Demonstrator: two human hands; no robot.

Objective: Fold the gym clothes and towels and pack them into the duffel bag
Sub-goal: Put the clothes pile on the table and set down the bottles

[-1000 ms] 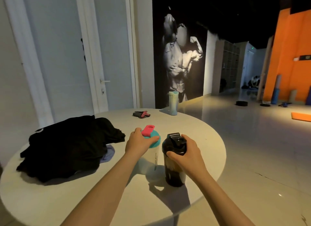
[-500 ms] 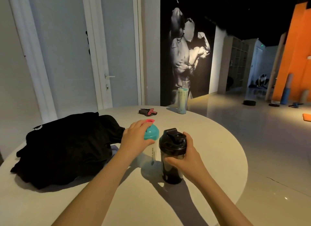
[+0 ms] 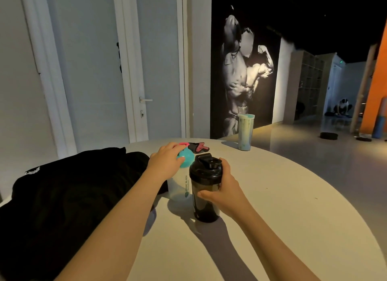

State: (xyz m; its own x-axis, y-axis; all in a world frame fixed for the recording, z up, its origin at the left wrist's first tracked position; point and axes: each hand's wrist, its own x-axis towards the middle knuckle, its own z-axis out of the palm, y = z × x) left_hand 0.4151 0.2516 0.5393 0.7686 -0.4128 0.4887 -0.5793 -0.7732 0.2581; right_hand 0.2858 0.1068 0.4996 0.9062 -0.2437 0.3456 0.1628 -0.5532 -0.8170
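Observation:
A heap of black gym clothes (image 3: 69, 199) lies on the left of the round white table (image 3: 282, 218); a bit of lilac cloth (image 3: 149, 219) shows under its edge. My left hand (image 3: 165, 164) grips the teal and pink lid of a clear shaker bottle (image 3: 180, 186) from above. My right hand (image 3: 225, 191) is wrapped round the side of a black shaker bottle (image 3: 206, 186) standing right beside it. Both bottles stand upright on the table. No duffel bag is in view.
A pale green tumbler (image 3: 245, 132) stands at the table's far edge. A black and red glove (image 3: 198, 147) lies just beyond my left hand. White doors (image 3: 159, 71) stand behind the table. Open floor with gym gear spreads to the right.
The view has shifted closer and to the left. My left hand has settled further over the teal lid, covering most of the pink flap. My right hand keeps its hold on the black bottle.

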